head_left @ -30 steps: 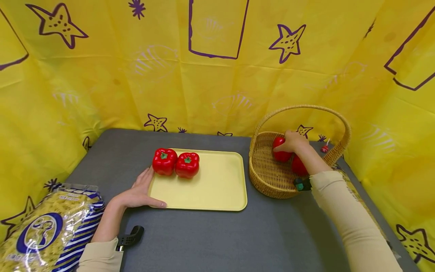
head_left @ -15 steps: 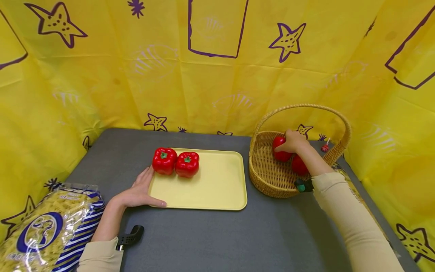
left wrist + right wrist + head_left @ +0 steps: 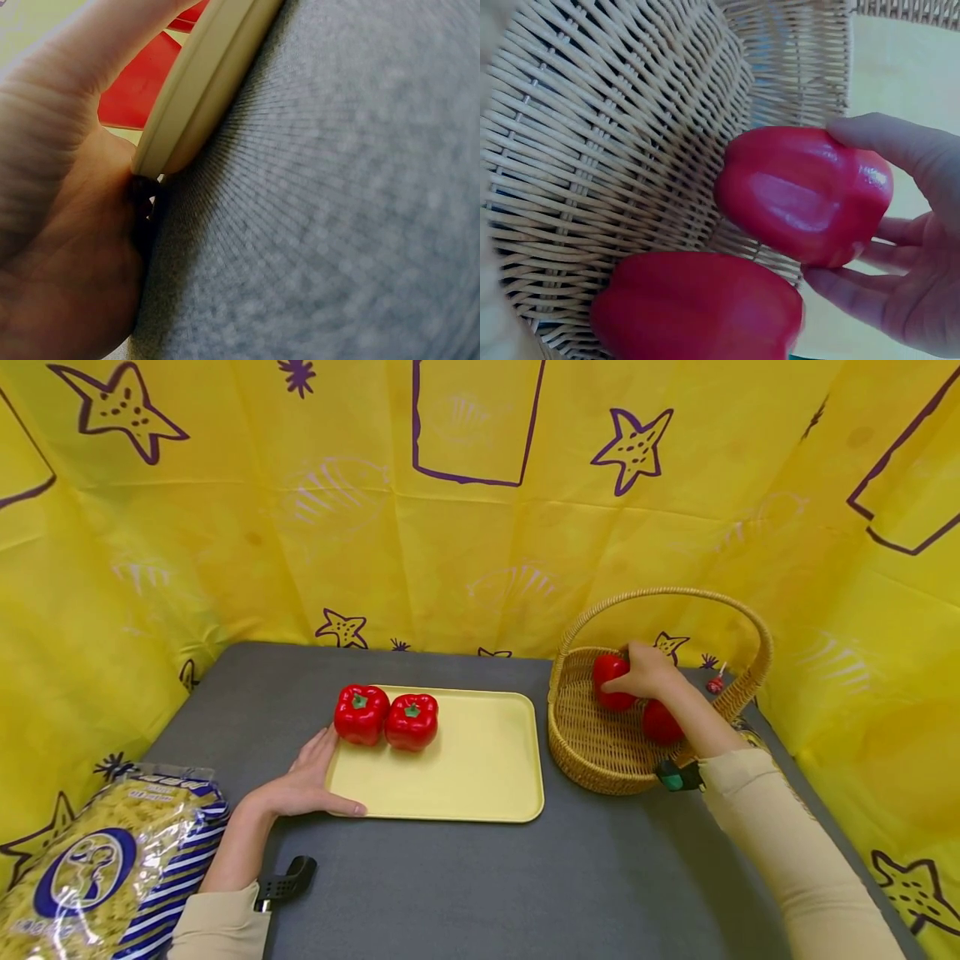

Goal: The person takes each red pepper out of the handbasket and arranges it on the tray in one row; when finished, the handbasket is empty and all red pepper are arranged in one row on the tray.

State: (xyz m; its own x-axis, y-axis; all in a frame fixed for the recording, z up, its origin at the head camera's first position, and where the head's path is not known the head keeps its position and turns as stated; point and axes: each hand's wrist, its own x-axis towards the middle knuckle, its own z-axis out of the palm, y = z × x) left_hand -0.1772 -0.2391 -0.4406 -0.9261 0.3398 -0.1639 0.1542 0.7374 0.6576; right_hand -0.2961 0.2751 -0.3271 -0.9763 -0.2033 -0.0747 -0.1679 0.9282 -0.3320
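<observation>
Pasta bag (image 3: 97, 860): far left on the grey table (image 3: 480, 877), well apart from the L hand, untouched.

L hand (image 3: 303, 785): fingers straight and relaxed, lying flat along the left edge of the yellow tray (image 3: 480, 777); thumb along the tray's near-left corner. Nothing gripped. Unchanged vs. 1 s ago. Left wrist view: tray rim (image 3: 202, 90) pressed against the palm.

Two red peppers (image 3: 386, 720): on the tray's far-left corner, touching each other, just beyond the L fingertips.

Wicker basket (image 3: 592, 760): right of the tray, apart from it.

R hand (image 3: 645, 670): inside the basket, fingers and thumb curled round a red pepper (image 3: 806, 195). Vs. 1 s ago, hand and pepper sit slightly higher and further left; judged: pepper is lifting clear of the weave, grip secure.

Second basket pepper (image 3: 697, 307): lies on the basket floor below the R fingers; contact w/ held pepper cannot be told.
</observation>
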